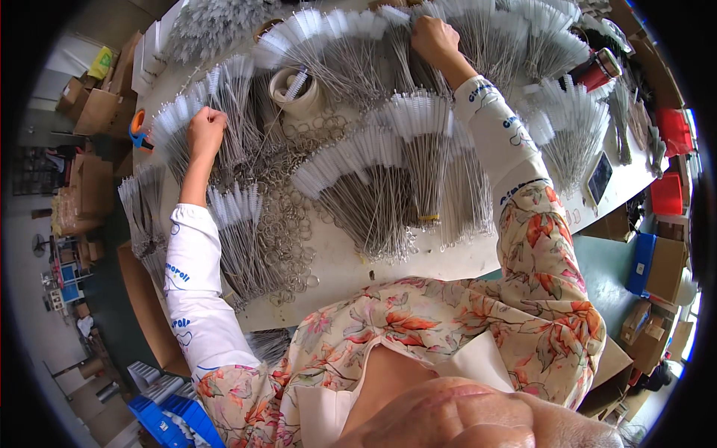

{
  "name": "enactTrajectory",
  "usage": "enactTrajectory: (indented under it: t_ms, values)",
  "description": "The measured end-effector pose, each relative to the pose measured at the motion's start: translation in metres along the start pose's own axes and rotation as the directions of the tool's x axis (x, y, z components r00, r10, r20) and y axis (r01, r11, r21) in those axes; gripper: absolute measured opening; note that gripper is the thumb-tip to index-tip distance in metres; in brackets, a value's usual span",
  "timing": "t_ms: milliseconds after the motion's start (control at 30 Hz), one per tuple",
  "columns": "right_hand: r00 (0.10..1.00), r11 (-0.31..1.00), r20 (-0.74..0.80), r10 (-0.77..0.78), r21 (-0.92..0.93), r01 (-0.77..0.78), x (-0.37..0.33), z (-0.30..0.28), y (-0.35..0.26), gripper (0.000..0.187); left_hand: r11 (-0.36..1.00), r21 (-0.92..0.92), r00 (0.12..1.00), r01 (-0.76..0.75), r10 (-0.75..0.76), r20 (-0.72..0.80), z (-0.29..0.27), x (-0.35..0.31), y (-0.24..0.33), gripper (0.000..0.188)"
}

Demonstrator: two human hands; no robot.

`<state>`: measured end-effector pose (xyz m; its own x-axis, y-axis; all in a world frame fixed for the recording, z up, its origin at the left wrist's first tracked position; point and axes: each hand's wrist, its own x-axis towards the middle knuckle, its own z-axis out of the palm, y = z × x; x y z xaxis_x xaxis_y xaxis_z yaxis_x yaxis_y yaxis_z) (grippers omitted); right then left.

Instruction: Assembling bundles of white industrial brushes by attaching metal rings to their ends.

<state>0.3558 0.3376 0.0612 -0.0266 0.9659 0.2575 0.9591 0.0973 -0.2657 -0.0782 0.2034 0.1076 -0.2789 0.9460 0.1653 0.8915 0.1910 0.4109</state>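
Holding fingers curled by white-bristled brushes (173, 130), the left hand (205, 134) and right hand (435, 41) stretch forward, grip unclear.

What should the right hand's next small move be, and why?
Probably lift slightly and draw the right hand back toward the body: it is curled at the far brushes, its arm stretched across the table, past the nearer brushes. Whether it grips any is unclear.
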Motion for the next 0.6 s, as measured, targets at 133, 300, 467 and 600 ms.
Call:
enactTrajectory:
  t_ms: [133, 300, 467, 600]
  values:
    - [0.999, 0.993, -0.044, 0.027, 0.115, -0.022, 0.003, 0.001, 0.015, 0.023, 0.981, -0.193, 1.000, 0.003, -0.005, -0.011, -0.002, -0.006, 0.016, 0.014]
    - [0.979, 0.961, -0.189, -0.075, 0.250, 0.122, 0.003, -0.003, 0.009, 0.031, 0.958, -0.283, 0.989, -0.048, 0.007, -0.147, -0.020, -0.008, 0.040, 0.016]
    - [0.983, 0.989, 0.128, -0.134, -0.048, 0.141, -0.021, -0.027, -0.042, 0.038, 0.882, -0.433, 0.934, -0.185, 0.020, -0.356, -0.043, -0.016, 0.056, 0.016]
    - [0.990, 1.000, 0.141, -0.023, -0.007, 0.024, -0.013, -0.030, -0.029, 0.040, 0.706, -0.696, 0.969, -0.135, -0.052, -0.241, -0.064, -0.034, 0.060, 0.013]
